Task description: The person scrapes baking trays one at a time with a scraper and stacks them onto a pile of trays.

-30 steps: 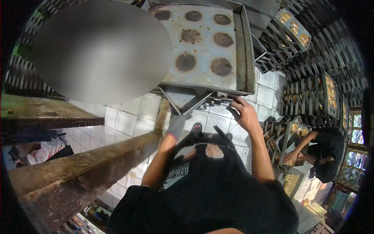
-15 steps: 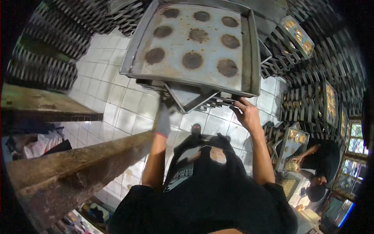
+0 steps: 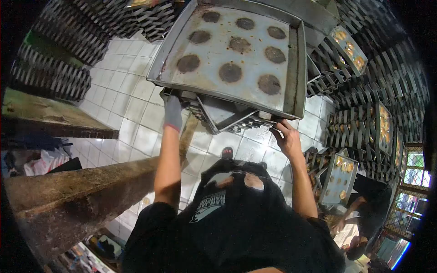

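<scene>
A large metal baking tray [image 3: 255, 50] with a raised rim and several dark round scorch marks lies on top of a stack of crisscrossed trays [image 3: 227, 111]. My left hand [image 3: 173, 113], in a grey glove, grips the tray's near edge by its left corner; its fingertips are partly hidden beneath the rim. Near the right corner, my bare right hand [image 3: 287, 139] has its fingers curled up against the underside of the same edge. No food lies on this tray.
Tall stacks of trays [image 3: 50, 73] line the left and back. Trays with baked pieces [image 3: 348, 50] stand at the right, where a co-worker's arm [image 3: 348, 214] reaches over a work surface. A thick wooden beam [image 3: 91, 195] lies left of me, above white floor tiles [image 3: 132, 109].
My left hand has risen from below to the tray's left corner. The tray sits slightly further right. The co-worker's hand has moved down, away from the small tray at the right.
</scene>
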Motion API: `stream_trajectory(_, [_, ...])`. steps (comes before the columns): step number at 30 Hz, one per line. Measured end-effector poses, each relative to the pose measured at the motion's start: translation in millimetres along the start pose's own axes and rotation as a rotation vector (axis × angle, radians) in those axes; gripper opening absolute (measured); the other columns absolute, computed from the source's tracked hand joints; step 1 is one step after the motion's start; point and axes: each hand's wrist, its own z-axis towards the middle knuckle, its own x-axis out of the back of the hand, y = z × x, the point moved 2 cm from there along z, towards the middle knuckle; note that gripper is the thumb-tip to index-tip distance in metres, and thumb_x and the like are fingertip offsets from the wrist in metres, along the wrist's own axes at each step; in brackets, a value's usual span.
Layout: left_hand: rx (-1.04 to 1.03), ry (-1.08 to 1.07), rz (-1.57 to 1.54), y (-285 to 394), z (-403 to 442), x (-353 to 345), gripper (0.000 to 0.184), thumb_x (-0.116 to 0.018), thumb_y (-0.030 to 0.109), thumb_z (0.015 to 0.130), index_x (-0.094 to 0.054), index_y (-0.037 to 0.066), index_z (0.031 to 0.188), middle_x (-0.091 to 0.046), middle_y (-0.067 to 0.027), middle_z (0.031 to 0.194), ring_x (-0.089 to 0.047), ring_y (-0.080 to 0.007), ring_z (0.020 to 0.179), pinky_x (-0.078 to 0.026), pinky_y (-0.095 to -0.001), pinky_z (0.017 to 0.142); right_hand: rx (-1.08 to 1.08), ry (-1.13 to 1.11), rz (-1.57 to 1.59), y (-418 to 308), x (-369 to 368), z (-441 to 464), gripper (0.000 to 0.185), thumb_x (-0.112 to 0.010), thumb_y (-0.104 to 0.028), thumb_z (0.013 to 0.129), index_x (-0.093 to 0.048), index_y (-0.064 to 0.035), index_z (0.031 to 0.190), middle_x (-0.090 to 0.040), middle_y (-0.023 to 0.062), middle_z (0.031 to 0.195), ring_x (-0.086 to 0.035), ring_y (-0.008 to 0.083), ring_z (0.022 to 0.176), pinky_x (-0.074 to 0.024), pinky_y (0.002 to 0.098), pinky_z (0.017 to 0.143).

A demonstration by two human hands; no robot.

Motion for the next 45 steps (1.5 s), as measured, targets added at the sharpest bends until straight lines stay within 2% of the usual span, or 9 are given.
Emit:
stream_trajectory(3, [0.065, 0.158, -0.131, 17, -44, -21, 0.052, -0.044, 0.043, 0.108, -0.041, 0.014, 0.151, -0.056, -0.0076, 0.137, -0.057, -0.02, 0.114, -0.047, -0.0375, 0.099, -0.014, 0.142, 0.163, -3, 7, -10, 0.017, -0.077, -0.003, 0.082, -0.064, -0.0007, 0.092, -0.067, 0.0155, 0.114, -0.068, 0.0368, 0.09, -0.054, 0.0434, 0.078])
stream_trajectory(7, [0.071, 0.341, -0.151, -59, -84, 13, 0.02, -0.056, 0.036, 0.101, -0.058, 0.016, 0.104, -0.056, 0.0023, 0.093, -0.053, -0.0122, 0.086, -0.044, -0.0321, 0.079, -0.138, 0.443, 0.307, 23, -1, -63, 0.009, -0.071, 0.001, 0.086, -0.066, 0.0035, 0.093, -0.066, 0.015, 0.096, -0.064, 0.0277, 0.079, -0.0507, 0.034, 0.073])
stream_trajectory(11, [0.186, 0.225, 0.199, -157, -116, 66, 0.034, -0.056, 0.03, 0.101, -0.055, 0.013, 0.072, -0.051, 0.0012, 0.069, -0.049, -0.0124, 0.063, -0.039, -0.0348, 0.057, -0.569, 0.437, 0.368, 60, -41, -122, 0.014, -0.07, -0.01, 0.094, -0.065, 0.0024, 0.099, -0.063, 0.015, 0.073, -0.063, 0.0309, 0.066, -0.05, 0.0397, 0.064])
stream_trajectory(14, [0.571, -0.156, 0.414, -197, -127, 76, 0.024, -0.058, 0.031, 0.098, -0.061, 0.009, 0.089, -0.055, -0.0019, 0.07, -0.05, -0.0144, 0.056, -0.039, -0.0338, 0.05, -0.687, 0.286, 0.087, 135, -93, -214, 0.027, -0.071, -0.024, 0.094, -0.067, 0.0001, 0.104, -0.07, 0.0271, 0.086, -0.066, 0.0495, 0.083, -0.0541, 0.0485, 0.07])
stream_trajectory(19, [0.825, -0.594, 0.877, -179, -146, 2, 0.022, -0.056, 0.026, 0.1, -0.064, 0.01, 0.112, -0.066, -0.0062, 0.088, -0.062, -0.0149, 0.071, -0.049, -0.0294, 0.059, -1.237, 0.284, -0.105, 170, -100, -359, 0.046, -0.072, -0.033, 0.092, -0.065, -0.0011, 0.124, -0.071, 0.0275, 0.104, -0.066, 0.0483, 0.101, -0.0542, 0.0516, 0.086])
stream_trajectory(26, [1.002, -0.302, 0.641, -309, -134, 69, 0.022, -0.064, 0.035, 0.091, -0.064, 0.013, 0.089, -0.062, -0.0046, 0.074, -0.056, -0.0189, 0.058, -0.045, -0.0359, 0.05, -1.291, 0.278, 0.058, 186, -80, -403, 0.047, -0.075, -0.021, 0.091, -0.061, -0.0005, 0.13, -0.069, 0.0277, 0.112, -0.066, 0.0468, 0.105, -0.0521, 0.0476, 0.091])
stream_trajectory(32, [0.859, -0.251, 0.766, -270, -194, -3, 0.024, -0.056, 0.032, 0.095, -0.067, 0.015, 0.083, -0.064, -0.0042, 0.071, -0.057, -0.0232, 0.053, -0.046, -0.0408, 0.048, -1.044, 0.18, 0.327, 223, -64, -416, 0.035, -0.072, -0.019, 0.093, -0.066, 0.0022, 0.12, -0.072, 0.0268, 0.105, -0.069, 0.0422, 0.099, -0.0532, 0.0465, 0.088])
stream_trajectory(34, [0.758, -0.518, 0.305, -283, -188, -24, 0.029, -0.051, 0.034, 0.103, -0.064, 0.014, 0.119, -0.071, -0.0068, 0.112, -0.066, -0.0228, 0.103, -0.053, -0.0394, 0.083, -0.885, 0.32, 0.269, 255, -56, -452, 0.032, -0.073, -0.022, 0.093, -0.068, 0.0024, 0.114, -0.074, 0.0219, 0.097, -0.071, 0.0338, 0.087, -0.0542, 0.0426, 0.081])
stream_trajectory(45, [0.619, 0.471, -0.492, -230, -277, -188, 0.077, -0.039, 0.075, 0.09, -0.057, 0.016, 0.136, -0.052, -0.0116, 0.147, -0.045, -0.0341, 0.138, -0.033, -0.0596, 0.114, -1.183, 0.227, 0.312, 441, -43, -729, 0.056, -0.076, -0.022, 0.091, -0.057, 0.0114, 0.132, -0.067, 0.0245, 0.127, -0.065, 0.0369, 0.116, -0.0492, 0.043, 0.099])
